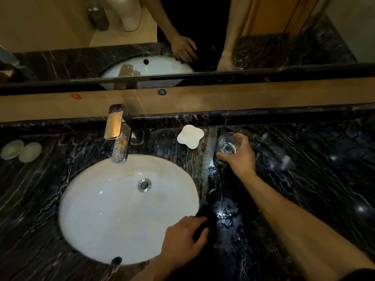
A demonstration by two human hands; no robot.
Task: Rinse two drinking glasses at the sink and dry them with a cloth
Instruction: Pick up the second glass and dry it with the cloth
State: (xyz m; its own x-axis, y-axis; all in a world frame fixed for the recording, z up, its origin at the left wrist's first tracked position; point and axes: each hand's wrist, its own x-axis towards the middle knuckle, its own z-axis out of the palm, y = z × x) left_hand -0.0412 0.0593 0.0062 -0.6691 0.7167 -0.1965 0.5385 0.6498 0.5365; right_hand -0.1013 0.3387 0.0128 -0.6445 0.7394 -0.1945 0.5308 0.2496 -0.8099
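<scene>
Nearest the camera, the left hand (183,239) is gripping a dark cloth (207,217), its fingers curling over the fabric at the near right rim of the sink (85,199), where the white basin is meeting the black marble worktop (304,169). Part of the cloth is lying on the wet stone just beside the rim. Farther back, the right hand (238,157) is holding a clear drinking glass (227,144), thumb and fingers wrapping round its sides; the glass is tilting, mouth toward the back wall, near the back edge of the worktop and to the right of the sink. Whether it is touching the stone I cannot tell. Only this one glass is showing. A white flower-shaped dish (190,136) is sitting just left of the glass, apart from it. A chrome tap (117,132) is standing at the back rim of the sink, and two pale round soaps (21,150) are lying side by side toward the worktop's left edge.
</scene>
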